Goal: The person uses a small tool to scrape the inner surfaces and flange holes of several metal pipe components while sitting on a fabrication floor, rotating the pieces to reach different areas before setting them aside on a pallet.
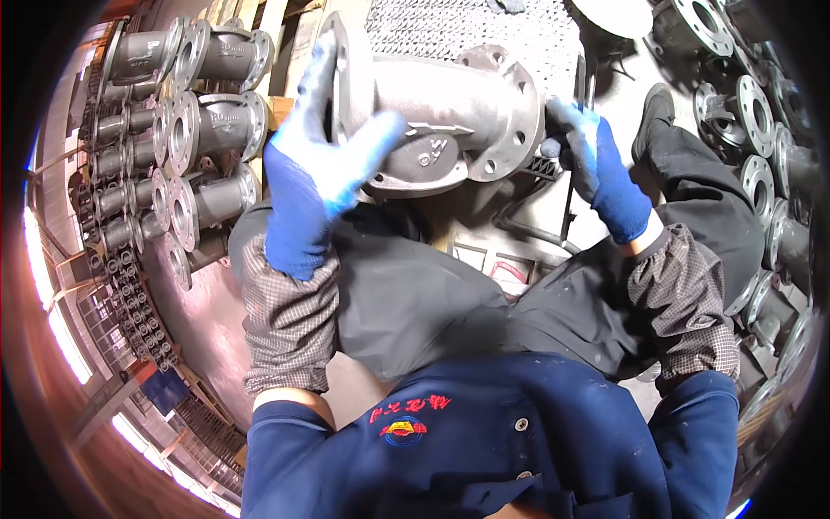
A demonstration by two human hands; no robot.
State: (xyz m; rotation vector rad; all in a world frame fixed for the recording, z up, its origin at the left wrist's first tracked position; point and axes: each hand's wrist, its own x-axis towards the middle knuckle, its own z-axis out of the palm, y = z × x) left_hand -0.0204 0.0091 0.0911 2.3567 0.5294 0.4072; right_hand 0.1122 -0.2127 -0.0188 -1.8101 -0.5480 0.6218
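Note:
A grey cast-metal flanged valve body (441, 104) lies on its side in front of me, with a raised arrow and an oval flange facing me. My left hand (324, 160), in a blue and white glove, grips its left flange, thumb across the near side and fingers behind the rim. At the other end, my right hand (588, 151), gloved alike, has its fingers curled against the right flange; the fingertips are partly hidden there. Beneath and behind the casting is a textured metal work surface (406, 30).
Stacked flanged castings (212, 130) stand on the left, and more castings (743, 117) line the right side. A dark metal bar (581, 82) rises beside my right hand. Under the work surface is a dark bent frame (527, 229), close to my legs.

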